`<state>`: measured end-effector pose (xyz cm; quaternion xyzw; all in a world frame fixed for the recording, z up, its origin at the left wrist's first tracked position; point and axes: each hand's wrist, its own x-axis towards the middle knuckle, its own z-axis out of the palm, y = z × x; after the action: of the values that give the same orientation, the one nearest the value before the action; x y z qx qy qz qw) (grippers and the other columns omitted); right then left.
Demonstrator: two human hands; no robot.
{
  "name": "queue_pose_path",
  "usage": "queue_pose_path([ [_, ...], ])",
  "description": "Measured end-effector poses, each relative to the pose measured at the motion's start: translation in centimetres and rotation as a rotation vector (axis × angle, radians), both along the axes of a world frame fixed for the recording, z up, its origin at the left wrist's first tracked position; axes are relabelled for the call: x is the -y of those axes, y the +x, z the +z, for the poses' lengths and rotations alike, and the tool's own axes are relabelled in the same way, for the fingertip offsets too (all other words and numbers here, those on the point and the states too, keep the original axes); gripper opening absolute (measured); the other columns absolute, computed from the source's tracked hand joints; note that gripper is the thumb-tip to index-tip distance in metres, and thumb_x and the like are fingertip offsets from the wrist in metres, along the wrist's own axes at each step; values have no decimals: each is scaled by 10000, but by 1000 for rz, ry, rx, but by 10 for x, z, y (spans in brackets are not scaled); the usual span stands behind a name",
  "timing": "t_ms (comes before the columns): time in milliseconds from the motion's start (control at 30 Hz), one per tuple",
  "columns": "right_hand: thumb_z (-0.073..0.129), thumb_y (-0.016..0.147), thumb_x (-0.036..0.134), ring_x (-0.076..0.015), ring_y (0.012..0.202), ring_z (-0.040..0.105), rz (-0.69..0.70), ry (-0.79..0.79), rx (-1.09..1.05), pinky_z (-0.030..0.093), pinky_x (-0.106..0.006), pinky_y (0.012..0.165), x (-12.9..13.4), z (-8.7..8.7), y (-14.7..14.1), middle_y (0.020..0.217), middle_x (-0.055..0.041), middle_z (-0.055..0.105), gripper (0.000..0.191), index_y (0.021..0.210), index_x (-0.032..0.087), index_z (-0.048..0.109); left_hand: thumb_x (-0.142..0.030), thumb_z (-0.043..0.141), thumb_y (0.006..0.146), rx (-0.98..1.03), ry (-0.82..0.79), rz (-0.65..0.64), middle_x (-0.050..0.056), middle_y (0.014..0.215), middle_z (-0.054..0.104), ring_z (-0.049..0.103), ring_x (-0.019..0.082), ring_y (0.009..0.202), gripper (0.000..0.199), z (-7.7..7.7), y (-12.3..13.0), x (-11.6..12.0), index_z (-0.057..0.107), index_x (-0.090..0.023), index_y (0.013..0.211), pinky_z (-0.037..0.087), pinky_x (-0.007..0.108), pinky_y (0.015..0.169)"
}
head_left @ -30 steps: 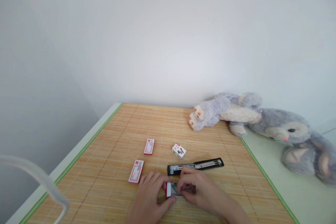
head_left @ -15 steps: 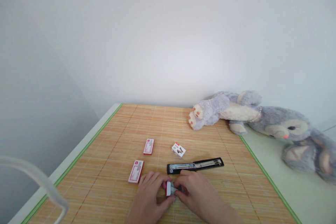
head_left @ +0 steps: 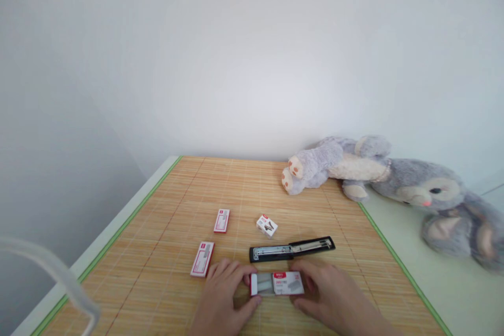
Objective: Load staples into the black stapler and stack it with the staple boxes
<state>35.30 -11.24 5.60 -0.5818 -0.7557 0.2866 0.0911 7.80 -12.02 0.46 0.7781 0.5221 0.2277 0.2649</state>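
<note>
A red-and-white staple box lies near the front of the mat, its inner tray partly slid out to the left. Grey staples show inside. My left hand grips the tray's left end between thumb and fingers. At the sleeve's right end, my right hand is closed on the box, thumb below and fingers above. Just beyond both hands a black stapler lies folded open, its metal channel facing up.
Two flat red-and-white boxes, one nearer and one farther, lie to the left. Behind the stapler sits a small white box. A grey plush toy stretches across the back right. A pale curved bar crosses the lower left.
My right hand has moved right, from over the tray to the sleeve's right end, uncovering the printed sleeve. My left hand stays at the tray's left end.
</note>
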Motion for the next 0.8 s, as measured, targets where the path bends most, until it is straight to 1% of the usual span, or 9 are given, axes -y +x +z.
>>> queue_pose_path([
  [100, 651, 809, 211, -163, 675, 642, 0, -54, -79, 354, -242, 603, 3, -12, 1, 750, 44, 701, 211, 1007, 276, 680, -253, 713, 848, -16, 4, -12, 13, 1019, 700, 612, 256, 1006, 311, 3, 9, 0, 681, -312, 1152, 456, 425, 918],
  [267, 652, 797, 188, -160, 690, 640, 16, -16, -160, 351, -244, 604, 2, -25, -25, 761, 40, 704, 145, 926, 253, 656, -191, 663, 808, -20, 54, -30, 51, 1044, 708, 622, 273, 1018, 428, 1, 21, 2, 677, -281, 1226, 478, 457, 950],
  [333, 681, 767, 170, -167, 693, 639, 31, -8, -157, 353, -253, 605, 2, -24, -31, 759, 42, 699, 202, 949, 258, 666, -195, 632, 832, -29, 83, -8, 61, 1053, 701, 629, 270, 1014, 473, -1, 22, 3, 659, -284, 1295, 493, 449, 935],
  [400, 731, 755, 184, -182, 716, 645, 36, 19, -164, 400, -265, 631, 1, -20, -27, 800, 31, 705, 340, 1079, 277, 689, -246, 630, 871, -48, 112, 10, 69, 1087, 690, 632, 270, 1032, 508, -4, 22, 4, 627, -304, 1376, 502, 437, 924],
  [500, 760, 817, 263, -246, 961, 667, 16, 225, -164, 514, -350, 847, -6, -12, -1, 1050, -43, 725, 473, 1279, 317, 673, -377, 670, 894, -85, 164, 17, 82, 1143, 673, 625, 280, 1079, 570, -8, 25, 5, 579, -332, 1455, 497, 427, 926],
  [567, 756, 845, 301, -297, 1188, 608, -18, 407, -128, 489, -449, 1032, -16, -7, 27, 1245, -80, 684, 484, 1319, 338, 668, -449, 684, 893, -105, 186, 39, 87, 1168, 668, 619, 289, 1094, 607, -10, 30, 5, 559, -342, 1477, 485, 431, 934],
  [633, 796, 809, 339, -328, 1330, 531, -59, 489, -88, 423, -521, 1144, -26, -5, 56, 1380, -90, 628, 606, 1391, 334, 626, -510, 692, 882, -119, 185, 80, 91, 1194, 662, 612, 300, 1107, 648, -13, 35, 5, 540, -349, 1491, 471, 444, 945],
  [700, 780, 825, 343, -317, 1306, 566, -60, 434, -108, 437, -514, 1146, -35, -5, 81, 1370, -93, 644, 527, 1338, 306, 664, -571, 705, 857, -130, 181, 122, 100, 1211, 657, 604, 315, 1109, 694, -17, 40, 4, 537, -344, 1491, 454, 464, 955],
  [800, 719, 886, 357, -269, 1084, 686, -27, 219, -225, 545, -434, 1004, -40, -2, 99, 1156, -76, 737, 246, 1115, 271, 748, -630, 739, 801, -134, 183, 147, 116, 1233, 651, 592, 338, 1109, 760, -24, 44, 4, 554, -331, 1474, 429, 491, 974],
])
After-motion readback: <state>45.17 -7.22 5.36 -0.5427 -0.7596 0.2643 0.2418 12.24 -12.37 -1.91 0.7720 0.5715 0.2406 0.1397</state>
